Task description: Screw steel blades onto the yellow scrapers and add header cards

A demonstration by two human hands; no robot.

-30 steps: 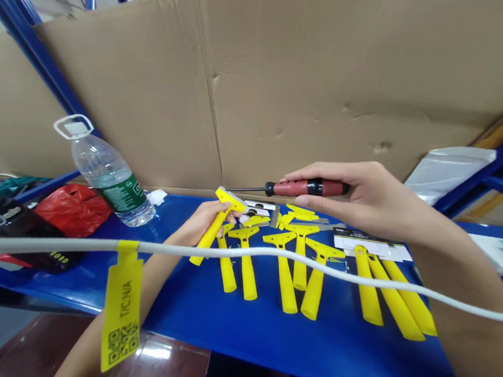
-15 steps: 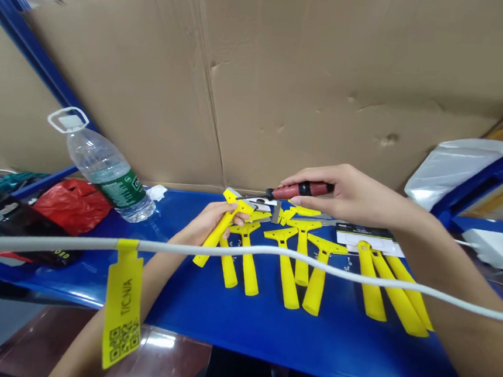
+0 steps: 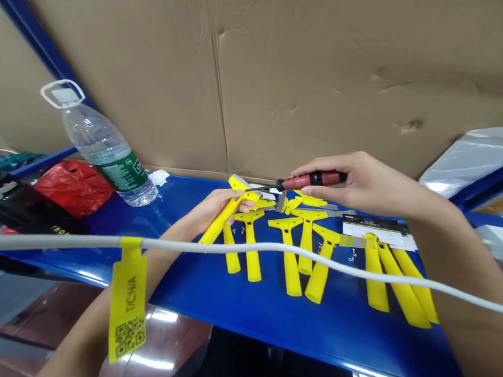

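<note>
My left hand (image 3: 216, 207) is closed around a yellow scraper (image 3: 222, 218), holding it tilted with its head up. My right hand (image 3: 354, 179) grips a screwdriver (image 3: 314, 180) with a red and black handle. The screwdriver's shaft points left and its tip meets the scraper's head; whether it sits in a screw is too small to tell. Several more yellow scrapers (image 3: 289, 262) lie below and right of my hands on the blue table (image 3: 241, 311). Loose yellow handles (image 3: 376, 281) lie near my right forearm, and blades and small yellow parts (image 3: 292, 205) are behind.
A large water bottle (image 3: 105, 146) stands at the left by a red plastic bag (image 3: 73, 187) and a black bag (image 3: 12, 203). Cardboard (image 3: 287, 86) walls the back. A white cable (image 3: 268, 247) with a yellow tag (image 3: 129, 307) crosses the view. A printed package (image 3: 377, 230) lies at right.
The view has shifted a little, so the table and bottle sit higher in the picture. Both hands keep their hold, and the screwdriver stays at the scraper's head.
</note>
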